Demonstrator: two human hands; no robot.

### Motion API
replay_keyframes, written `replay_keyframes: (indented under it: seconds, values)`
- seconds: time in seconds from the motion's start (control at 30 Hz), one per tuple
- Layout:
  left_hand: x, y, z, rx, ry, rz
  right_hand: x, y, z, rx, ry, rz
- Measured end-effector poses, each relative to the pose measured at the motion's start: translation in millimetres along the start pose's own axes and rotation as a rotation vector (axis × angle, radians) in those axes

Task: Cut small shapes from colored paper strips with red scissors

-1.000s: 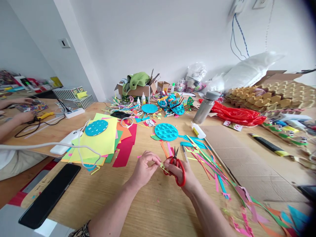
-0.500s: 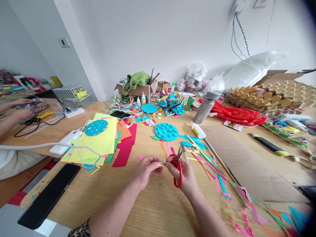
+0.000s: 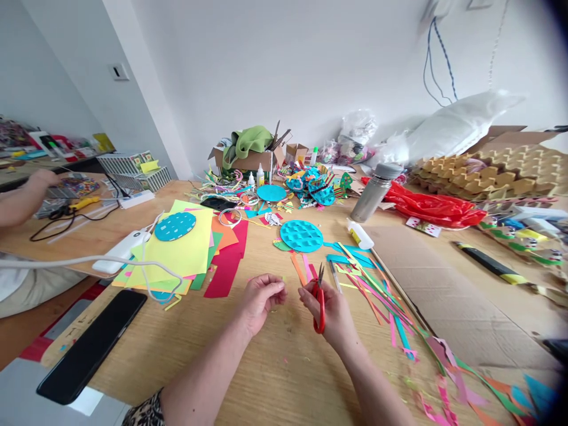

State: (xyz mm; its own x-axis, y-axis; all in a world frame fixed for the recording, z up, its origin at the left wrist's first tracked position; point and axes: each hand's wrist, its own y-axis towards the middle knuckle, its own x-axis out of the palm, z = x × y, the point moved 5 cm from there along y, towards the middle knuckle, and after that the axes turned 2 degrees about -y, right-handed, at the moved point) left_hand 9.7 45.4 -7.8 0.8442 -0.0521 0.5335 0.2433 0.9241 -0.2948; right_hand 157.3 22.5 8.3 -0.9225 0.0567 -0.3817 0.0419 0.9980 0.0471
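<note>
My left hand (image 3: 261, 303) is closed in a pinch over the bare tabletop, with a tiny yellow-green scrap of paper (image 3: 284, 279) showing at its fingertips. Red-handled scissors (image 3: 319, 313) rest in my right hand (image 3: 335, 310), blades pointing up and away from me. A small gap separates the two hands. Beyond them lies a blue scalloped paper disc (image 3: 302, 236), partly over a small colourful piece. Orange and pink paper strips (image 3: 298, 269) lie just past the scissors, and a pen (image 3: 336, 277) is close to my right hand.
Coloured paper sheets (image 3: 177, 257), a black phone (image 3: 93, 346) and a white power strip (image 3: 122, 251) are on the left. To the right are a glue bottle (image 3: 360, 235), a steel bottle (image 3: 376, 192), cardboard (image 3: 448, 296) and a cutter (image 3: 488, 263). Another person's arm (image 3: 26, 198) shows far left.
My hands have moved apart; the left drew away from the right with the small scrap at its fingertips. The scissors have turned slightly in my right hand. The view has shifted a little.
</note>
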Motion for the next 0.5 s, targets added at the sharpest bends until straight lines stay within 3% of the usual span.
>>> replay_keyframes:
  seconds: [0.2,0.3,0.4,0.5]
  values:
    - [-12.7,6,12,0.141,0.002,0.159,19,-6,-4,-0.166,-0.411,-0.116]
    - [-16.0,7,13,0.165,-0.001,0.192,29,-9,0,-0.224,-0.550,-0.109]
    - [-14.1,6,12,0.141,0.044,0.168,29,-8,4,-0.214,-0.532,-0.079]
    - [-11.6,4,11,0.096,0.128,0.156,22,-6,-2,-0.230,-0.352,-0.037]
